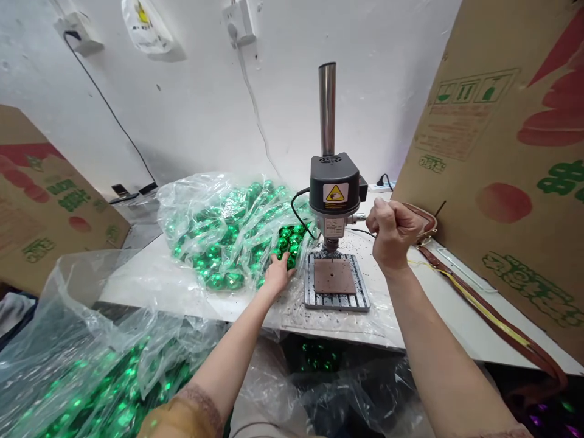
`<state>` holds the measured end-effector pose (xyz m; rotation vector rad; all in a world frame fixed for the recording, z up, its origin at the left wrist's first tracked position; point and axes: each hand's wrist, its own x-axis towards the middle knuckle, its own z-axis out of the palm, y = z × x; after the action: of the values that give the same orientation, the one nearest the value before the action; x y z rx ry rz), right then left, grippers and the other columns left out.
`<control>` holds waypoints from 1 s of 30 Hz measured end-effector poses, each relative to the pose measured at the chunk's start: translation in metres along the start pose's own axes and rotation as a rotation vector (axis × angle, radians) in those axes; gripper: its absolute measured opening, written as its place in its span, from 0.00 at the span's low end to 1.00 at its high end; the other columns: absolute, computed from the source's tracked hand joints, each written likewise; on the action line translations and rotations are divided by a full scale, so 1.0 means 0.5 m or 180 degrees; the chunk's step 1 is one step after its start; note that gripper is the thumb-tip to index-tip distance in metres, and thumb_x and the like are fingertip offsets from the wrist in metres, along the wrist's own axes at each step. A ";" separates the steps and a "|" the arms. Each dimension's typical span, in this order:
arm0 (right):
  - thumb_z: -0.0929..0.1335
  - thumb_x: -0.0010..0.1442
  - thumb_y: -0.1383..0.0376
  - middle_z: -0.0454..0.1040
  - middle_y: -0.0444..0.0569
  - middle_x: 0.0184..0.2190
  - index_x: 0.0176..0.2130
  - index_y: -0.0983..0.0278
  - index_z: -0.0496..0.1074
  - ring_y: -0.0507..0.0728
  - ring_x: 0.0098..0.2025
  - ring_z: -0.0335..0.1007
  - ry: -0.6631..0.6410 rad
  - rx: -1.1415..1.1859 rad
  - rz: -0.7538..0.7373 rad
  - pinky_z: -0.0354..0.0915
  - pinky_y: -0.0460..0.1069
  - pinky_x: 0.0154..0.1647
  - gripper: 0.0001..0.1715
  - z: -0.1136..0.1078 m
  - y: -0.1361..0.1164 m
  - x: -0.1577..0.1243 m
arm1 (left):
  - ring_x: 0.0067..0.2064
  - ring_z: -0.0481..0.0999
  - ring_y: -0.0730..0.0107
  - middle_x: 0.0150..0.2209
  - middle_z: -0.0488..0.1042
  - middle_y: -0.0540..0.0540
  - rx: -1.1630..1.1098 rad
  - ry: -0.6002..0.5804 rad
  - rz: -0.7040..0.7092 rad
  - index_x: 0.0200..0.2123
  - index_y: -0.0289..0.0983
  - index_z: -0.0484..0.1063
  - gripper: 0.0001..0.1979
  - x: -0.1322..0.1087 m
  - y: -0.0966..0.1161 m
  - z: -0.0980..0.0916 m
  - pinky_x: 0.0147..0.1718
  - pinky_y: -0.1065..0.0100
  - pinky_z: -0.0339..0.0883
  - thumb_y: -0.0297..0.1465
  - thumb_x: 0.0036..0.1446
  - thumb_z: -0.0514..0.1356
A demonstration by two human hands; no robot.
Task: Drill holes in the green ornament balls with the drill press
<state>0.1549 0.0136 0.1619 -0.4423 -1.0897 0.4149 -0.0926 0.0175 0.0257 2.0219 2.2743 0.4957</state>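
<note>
The left hand's (pixel 278 277) fingers are parted and reach in among shiny green balls (pixel 294 234); the nearest balls lie right at the fingertips, though I cannot tell whether one is gripped. Clear plastic bag (pixel 189 188) surrounds the pile. The right hand (pixel 395 234) is closed around the side handle (pixel 358 218) of a drill press (pixel 335 188). Under its bit, a brown board (pixel 335 283) lies on the slotted metal base (pixel 362 301).
</note>
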 end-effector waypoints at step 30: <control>0.67 0.60 0.70 0.51 0.36 0.12 0.17 0.62 0.54 0.46 0.14 0.50 0.0094 -0.0060 -0.0556 0.46 0.49 0.18 0.25 0.014 0.005 0.008 | 0.37 0.72 0.68 0.47 0.77 0.43 -0.3244 -0.0541 0.0458 0.57 0.38 0.71 0.27 -0.039 0.089 0.061 0.39 0.65 0.68 0.42 0.56 0.68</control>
<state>0.1498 0.0189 0.1663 -0.3654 -1.0945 0.2434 -0.0397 0.0087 0.0056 1.5679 1.3034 1.1347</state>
